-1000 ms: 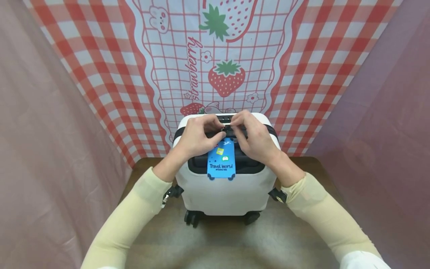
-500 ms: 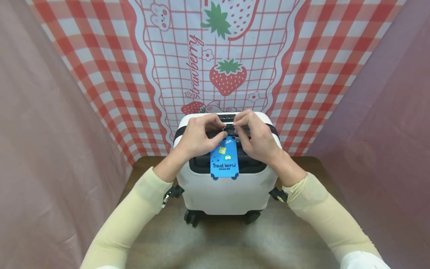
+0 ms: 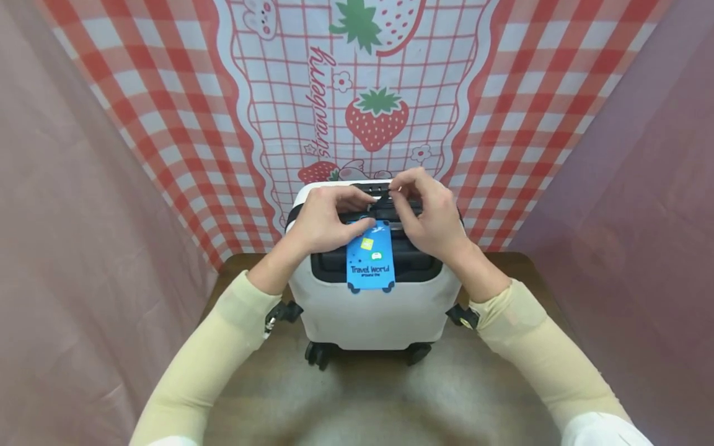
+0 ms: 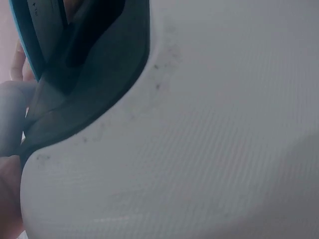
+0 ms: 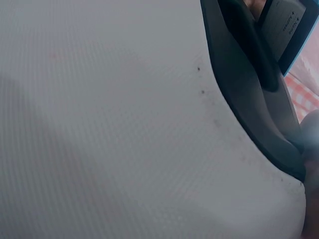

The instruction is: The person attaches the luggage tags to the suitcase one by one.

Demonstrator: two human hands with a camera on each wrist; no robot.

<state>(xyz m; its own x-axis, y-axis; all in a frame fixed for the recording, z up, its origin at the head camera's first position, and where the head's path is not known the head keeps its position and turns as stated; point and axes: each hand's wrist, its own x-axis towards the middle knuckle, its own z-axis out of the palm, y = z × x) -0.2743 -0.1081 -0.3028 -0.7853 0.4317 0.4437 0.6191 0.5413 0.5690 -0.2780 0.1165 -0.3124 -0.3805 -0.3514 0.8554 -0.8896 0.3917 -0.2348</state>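
A white suitcase [image 3: 379,316] with a black recessed handle area stands in the middle of the head view. Over the handle hangs a blue luggage tag [image 3: 370,266] printed "Travel World". My left hand [image 3: 329,220] holds the tag at its top edge, thumb in front and fingers above. With thumb and forefinger, my right hand [image 3: 429,214] pinches the end of the tag's black strap [image 3: 382,201], which slants up from the tag. In the right wrist view, the tag's back carries a white name and address card [image 5: 284,27]. The fingers hide part of the strap.
The suitcase stands on a brown wooden table [image 3: 379,402] on black wheels [image 3: 318,356]. Behind it hangs a red-and-white checked strawberry cloth [image 3: 379,118]. Pinkish curtains [image 3: 100,248] close off both sides. A combination lock [image 3: 372,188] sits at the suitcase's top.
My right hand has risen slightly, drawing the strap end up and away from the left hand. The left hand stays by the tag. The head view has shifted a little.
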